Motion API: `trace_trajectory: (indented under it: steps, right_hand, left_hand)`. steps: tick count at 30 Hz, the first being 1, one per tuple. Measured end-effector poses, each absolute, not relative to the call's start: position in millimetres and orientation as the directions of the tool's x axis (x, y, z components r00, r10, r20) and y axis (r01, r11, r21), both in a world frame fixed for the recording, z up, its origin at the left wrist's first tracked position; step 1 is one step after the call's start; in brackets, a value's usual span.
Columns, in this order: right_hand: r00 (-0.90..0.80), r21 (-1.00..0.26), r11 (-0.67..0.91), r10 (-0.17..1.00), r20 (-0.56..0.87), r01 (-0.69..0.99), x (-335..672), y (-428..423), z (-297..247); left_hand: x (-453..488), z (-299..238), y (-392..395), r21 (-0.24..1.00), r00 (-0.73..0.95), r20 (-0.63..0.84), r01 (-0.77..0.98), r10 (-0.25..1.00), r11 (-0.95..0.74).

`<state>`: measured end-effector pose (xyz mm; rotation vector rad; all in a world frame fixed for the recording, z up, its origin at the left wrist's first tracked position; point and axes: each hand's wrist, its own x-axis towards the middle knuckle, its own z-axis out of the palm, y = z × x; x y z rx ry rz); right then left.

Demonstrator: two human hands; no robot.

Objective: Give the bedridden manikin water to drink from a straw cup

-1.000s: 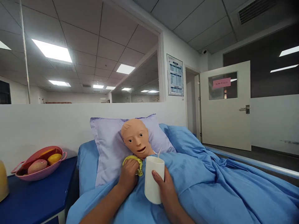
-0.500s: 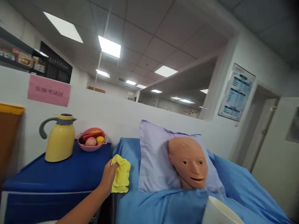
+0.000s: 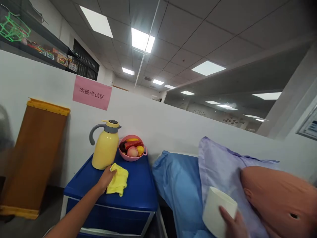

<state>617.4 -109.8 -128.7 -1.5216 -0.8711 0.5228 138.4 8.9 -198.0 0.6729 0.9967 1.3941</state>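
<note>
My left hand [image 3: 105, 178] is closed on a yellow cloth [image 3: 118, 180], which hangs down onto the top of a blue bedside cabinet [image 3: 138, 195]. Just behind the hand stands a yellow jug [image 3: 105, 147] with a grey handle. My right hand [image 3: 234, 224], at the bottom right, grips a white cup [image 3: 216, 210] over the bed. Beside the cup a training manikin's head [image 3: 277, 201] lies on a lilac pillow [image 3: 220, 168].
A pink bowl of fruit [image 3: 132, 151] sits at the back of the cabinet. A blue sheet [image 3: 175, 181] covers the bed. A brown board with a yellow edge [image 3: 32, 155] leans on the white partition wall, under a pink sign [image 3: 91, 92].
The view has swung left. My left hand carried the yellow cloth from the manikin's neck over to the cabinet top. My right hand keeps hold of the white cup.
</note>
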Motion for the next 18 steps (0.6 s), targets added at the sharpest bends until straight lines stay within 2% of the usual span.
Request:
trace_trajectory:
  steps: [3, 8, 13, 18]
  right_hand:
    - [0.485, -0.945, 0.147, 0.829, 0.278, 0.291, 534, -60, -128]
    - [0.369, -0.943, 0.251, 0.873, 0.318, 0.217, 429, 9, -159]
    - [0.416, -0.925, 0.318, 0.827, 0.377, 0.207, 373, 39, -191]
    - [0.450, -0.909, 0.363, 0.790, 0.416, 0.203, 358, 53, -201]
  left_hand:
    - [129, -202, 18, 0.873, -0.079, -0.134, -0.481, 0.988, 0.080]
    - [130, -215, 27, 0.901, -0.119, -0.076, -0.433, 0.990, 0.017]
    - [131, -223, 36, 0.941, -0.172, 0.007, -0.333, 0.985, -0.065]
    - [134, -228, 51, 0.973, -0.207, 0.057, -0.208, 0.977, -0.101]
